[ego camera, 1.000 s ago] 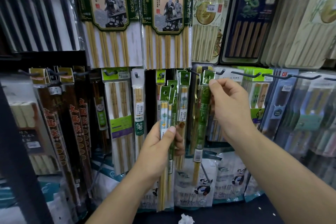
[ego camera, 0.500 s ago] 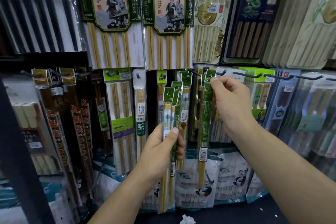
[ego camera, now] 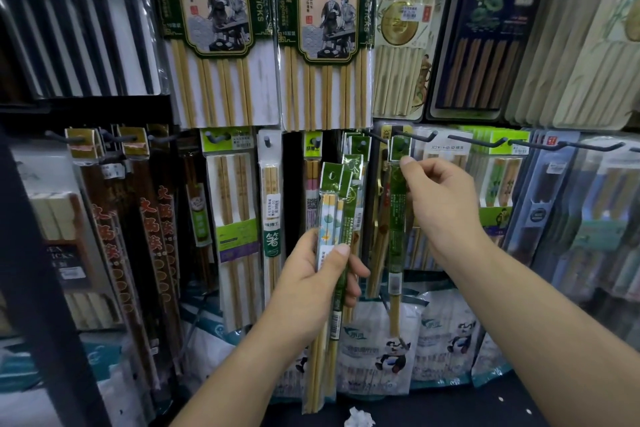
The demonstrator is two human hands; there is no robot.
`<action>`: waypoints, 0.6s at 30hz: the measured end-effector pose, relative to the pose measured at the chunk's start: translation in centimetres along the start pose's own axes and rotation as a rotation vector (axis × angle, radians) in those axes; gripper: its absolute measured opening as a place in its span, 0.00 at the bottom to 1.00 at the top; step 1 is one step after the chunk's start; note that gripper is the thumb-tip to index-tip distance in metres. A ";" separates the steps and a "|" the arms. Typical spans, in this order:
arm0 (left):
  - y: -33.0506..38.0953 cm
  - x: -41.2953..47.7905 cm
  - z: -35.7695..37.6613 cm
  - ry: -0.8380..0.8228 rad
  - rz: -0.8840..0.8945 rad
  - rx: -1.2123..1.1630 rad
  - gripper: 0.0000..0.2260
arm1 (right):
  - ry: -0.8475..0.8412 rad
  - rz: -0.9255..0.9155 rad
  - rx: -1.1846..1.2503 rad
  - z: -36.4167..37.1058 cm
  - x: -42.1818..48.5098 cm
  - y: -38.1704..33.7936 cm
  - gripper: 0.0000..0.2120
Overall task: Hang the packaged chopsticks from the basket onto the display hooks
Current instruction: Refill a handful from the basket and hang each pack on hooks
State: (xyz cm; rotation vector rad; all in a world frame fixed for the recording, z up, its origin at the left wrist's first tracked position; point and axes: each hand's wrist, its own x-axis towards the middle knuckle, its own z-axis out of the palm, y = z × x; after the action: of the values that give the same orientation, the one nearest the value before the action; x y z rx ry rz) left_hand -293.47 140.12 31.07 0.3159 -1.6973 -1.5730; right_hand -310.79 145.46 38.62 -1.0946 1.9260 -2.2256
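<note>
My right hand (ego camera: pixel 440 204) pinches the top of a narrow green chopstick pack (ego camera: pixel 397 218). The pack's header card sits at the tip of a dark display hook (ego camera: pixel 412 139); whether it is threaded on I cannot tell. My left hand (ego camera: pixel 311 284) grips a bundle of several similar green-headed chopstick packs (ego camera: pixel 334 218), upright, just left of the hook. More green-headed packs (ego camera: pixel 356 146) hang behind the bundle. The basket is out of view.
The wall is dense with hanging chopstick packs: large bamboo sets (ego camera: pixel 214 31) above, dark red-lettered ones (ego camera: pixel 152 236) at left. Bare hook ends (ego camera: pixel 485 142) jut out at right. Panda-printed bags (ego camera: pixel 391 350) hang below. A crumpled white scrap (ego camera: pixel 358 419) lies on the dark shelf.
My right hand has lifted the single green pack slightly up toward the hook tip. The left hand with its bundle has stayed almost still.
</note>
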 end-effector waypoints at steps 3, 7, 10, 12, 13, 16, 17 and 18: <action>-0.1 0.0 -0.1 -0.004 0.005 -0.012 0.07 | 0.042 -0.018 -0.011 -0.2 -0.5 0.1 0.15; -0.2 0.0 0.1 0.013 0.013 -0.014 0.06 | -0.126 -0.059 0.055 -0.2 -2.6 -0.4 0.13; -0.2 0.0 0.5 0.037 0.013 -0.023 0.10 | -0.271 -0.091 0.137 0.1 -4.0 -0.8 0.13; -0.2 0.0 0.8 0.034 0.015 -0.041 0.11 | -0.257 -0.120 0.108 0.3 -4.4 -0.9 0.11; -0.2 0.0 0.9 0.028 0.016 -0.052 0.12 | -0.244 -0.123 0.095 0.4 -4.4 -1.0 0.10; -0.2 -0.2 1.3 0.018 -0.003 -0.080 0.15 | -0.229 -0.091 0.095 0.3 -4.1 -1.3 0.10; -0.2 -0.2 1.3 0.026 -0.009 -0.075 0.14 | -0.215 -0.071 0.103 0.3 -3.8 -1.5 0.11; -0.3 -0.2 1.1 0.043 -0.012 -0.055 0.13 | -0.193 -0.053 0.112 0.1 -3.4 -1.7 0.11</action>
State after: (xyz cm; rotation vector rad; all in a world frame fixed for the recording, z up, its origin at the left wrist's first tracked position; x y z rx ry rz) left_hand -294.23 141.01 30.78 0.3299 -1.6187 -1.6077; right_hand -307.38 147.24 38.42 -1.3037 1.6962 -2.1326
